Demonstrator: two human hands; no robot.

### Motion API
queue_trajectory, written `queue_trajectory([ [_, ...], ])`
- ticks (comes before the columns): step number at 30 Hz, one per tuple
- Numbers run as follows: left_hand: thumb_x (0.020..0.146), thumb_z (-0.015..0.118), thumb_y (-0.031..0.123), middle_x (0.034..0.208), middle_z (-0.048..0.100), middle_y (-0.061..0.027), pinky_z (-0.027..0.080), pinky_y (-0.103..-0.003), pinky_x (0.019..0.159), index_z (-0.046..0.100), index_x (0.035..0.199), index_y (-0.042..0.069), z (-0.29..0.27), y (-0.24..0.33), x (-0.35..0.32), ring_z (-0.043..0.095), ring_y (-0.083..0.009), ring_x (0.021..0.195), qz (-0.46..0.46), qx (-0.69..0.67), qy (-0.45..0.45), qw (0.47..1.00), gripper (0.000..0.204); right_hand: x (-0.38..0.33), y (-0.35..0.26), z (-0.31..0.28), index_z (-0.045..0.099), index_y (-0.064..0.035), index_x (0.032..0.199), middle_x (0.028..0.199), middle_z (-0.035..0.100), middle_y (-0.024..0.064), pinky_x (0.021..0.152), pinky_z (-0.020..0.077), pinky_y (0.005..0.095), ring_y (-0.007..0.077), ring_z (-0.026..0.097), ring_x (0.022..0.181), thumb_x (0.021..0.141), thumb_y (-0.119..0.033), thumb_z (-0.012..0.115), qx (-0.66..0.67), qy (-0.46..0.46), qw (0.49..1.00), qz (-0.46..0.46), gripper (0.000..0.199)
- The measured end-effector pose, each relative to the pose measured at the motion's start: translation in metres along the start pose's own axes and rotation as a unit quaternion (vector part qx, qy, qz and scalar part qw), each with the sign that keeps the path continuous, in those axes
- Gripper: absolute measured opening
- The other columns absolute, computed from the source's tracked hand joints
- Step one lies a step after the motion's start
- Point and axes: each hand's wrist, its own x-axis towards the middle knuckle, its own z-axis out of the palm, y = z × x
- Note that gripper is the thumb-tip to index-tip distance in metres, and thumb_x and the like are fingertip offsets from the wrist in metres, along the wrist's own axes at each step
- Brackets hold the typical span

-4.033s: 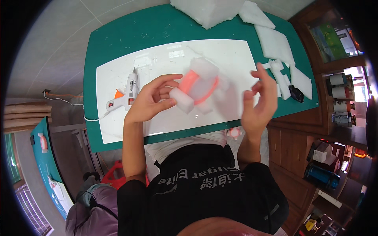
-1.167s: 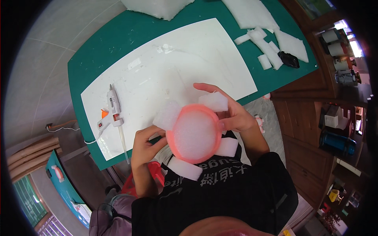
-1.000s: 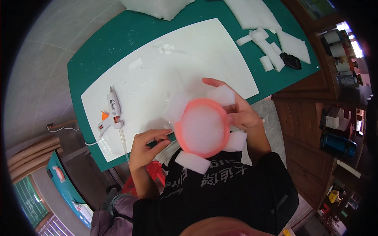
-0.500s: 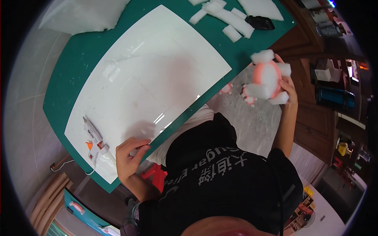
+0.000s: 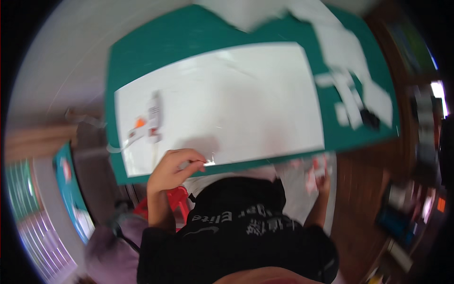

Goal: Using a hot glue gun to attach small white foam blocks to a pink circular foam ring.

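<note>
1. Left hand (image 5: 174,169): at the near edge of the white board (image 5: 246,104), loosely curled, a gap between thumb and forefinger; I see nothing in it.
2. Right hand (image 5: 323,183): low beside the surface (image 5: 156,61), over the floor (image 5: 294,182), against a pink-and-white foam piece (image 5: 319,164). Blur; I cannot tell grip from mere touch.
3. Key relation: piece lies just beyond the right hand's fingers, well apart from the left. Right is nearer. Long axis unreadable to me.
4. Further out, left: glue gun (image 5: 154,118) on the board.
5. Far right: white foam strips (image 5: 349,97), black object (image 5: 370,119) beside them.
6. Farthest: large white foam block (image 5: 243,13).
</note>
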Motion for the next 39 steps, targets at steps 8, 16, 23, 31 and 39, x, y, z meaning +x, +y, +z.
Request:
queue_trajectory([
  [8,0.094,0.066,0.008,0.091,0.073,-0.0113,0.054,-0.031,0.077,0.069,0.098,-0.001,-0.029,0.001,-0.102,0.071,-0.0213,0.087,0.018,-0.020,0.154,0.988,0.010,0.228,-0.011,0.243,0.065,-0.0151,0.122,0.095,0.066,0.0023,0.067,0.0559,0.0316,0.0169,0.063,0.075,0.092,-0.037,0.069,-0.157,-0.019,0.973,0.169,0.037],
  [16,0.096,0.065,0.012,0.090,0.072,-0.0069,0.053,-0.029,0.080,0.068,0.100,0.000,-0.049,-0.041,-0.225,0.067,-0.0142,0.085,-0.060,-0.131,0.430,0.891,0.013,0.141,-0.013,0.262,0.066,-0.0157,0.122,0.094,0.066,0.0024,0.066,0.0552,0.0317,0.0169,0.062,0.074,0.092,-0.037,0.070,-0.358,-0.225,0.896,0.133,0.037],
  [23,0.093,0.069,0.020,0.115,0.063,-0.0102,0.053,-0.031,0.086,0.060,0.123,0.002,-0.219,-0.191,-0.331,0.061,-0.0148,0.093,-0.085,0.122,0.669,0.728,0.036,0.185,-0.113,0.275,0.066,-0.0162,0.122,0.093,0.065,0.0024,0.065,0.0547,0.0317,0.0168,0.061,0.074,0.092,-0.038,0.070,-0.489,-0.291,0.819,0.075,0.037],
  [31,0.074,0.079,0.060,0.147,0.039,-0.0289,0.041,-0.053,0.107,0.040,0.149,0.017,-0.398,-0.325,-0.475,0.045,-0.0455,0.133,-0.393,0.346,0.707,0.475,0.095,0.140,-0.176,0.263,0.066,-0.0167,0.122,0.092,0.064,0.0024,0.064,0.0541,0.0318,0.0167,0.061,0.073,0.091,-0.038,0.070,-0.589,-0.349,0.728,0.043,0.038],
  [39,0.070,0.066,0.068,0.157,0.032,-0.0191,0.024,-0.064,0.114,0.029,0.155,0.023,-0.492,-0.391,-0.506,0.028,-0.0405,0.146,-0.311,0.074,0.740,0.592,0.104,0.068,-0.169,0.204,0.066,-0.0173,0.122,0.090,0.064,0.0025,0.063,0.0535,0.0319,0.0166,0.060,0.072,0.091,-0.039,0.070,-0.624,-0.249,0.741,0.011,0.038],
])
